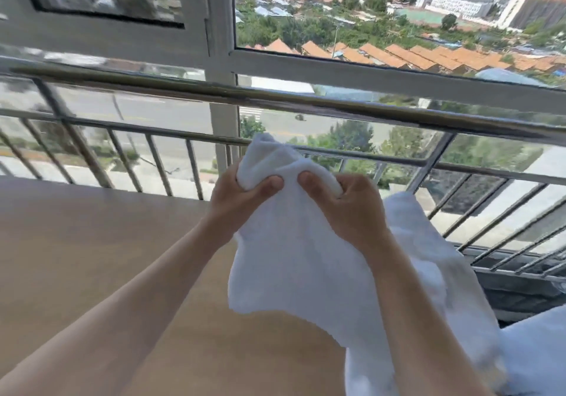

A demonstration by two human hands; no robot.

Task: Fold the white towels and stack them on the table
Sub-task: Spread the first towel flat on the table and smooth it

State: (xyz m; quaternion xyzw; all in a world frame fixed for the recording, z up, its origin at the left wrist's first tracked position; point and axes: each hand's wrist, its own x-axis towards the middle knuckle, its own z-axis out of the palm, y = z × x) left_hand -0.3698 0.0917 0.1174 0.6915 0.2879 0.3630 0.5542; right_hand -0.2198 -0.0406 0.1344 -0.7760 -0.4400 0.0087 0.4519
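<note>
Forearms (pixel 122 319) reached over the bench (pixel 92 242). The left hand (pixel 242 193) and right hand (pixel 343 205) each pinched the bunched top edge of a white towel (pixel 291 257) held above it, beside a towel heap (pixel 428 273). I judged folding barely begun; the next move called for finding the corners.

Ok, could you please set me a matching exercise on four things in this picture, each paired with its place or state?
Things:
1 left hand
2 held towel
3 towel pile
4 railing

Descriptions:
A heaped white on the far right
B grey metal bars across the background
C grips bunched cloth
D hangs lifted above the table

Pairs: 1-C; 2-D; 3-A; 4-B
</note>
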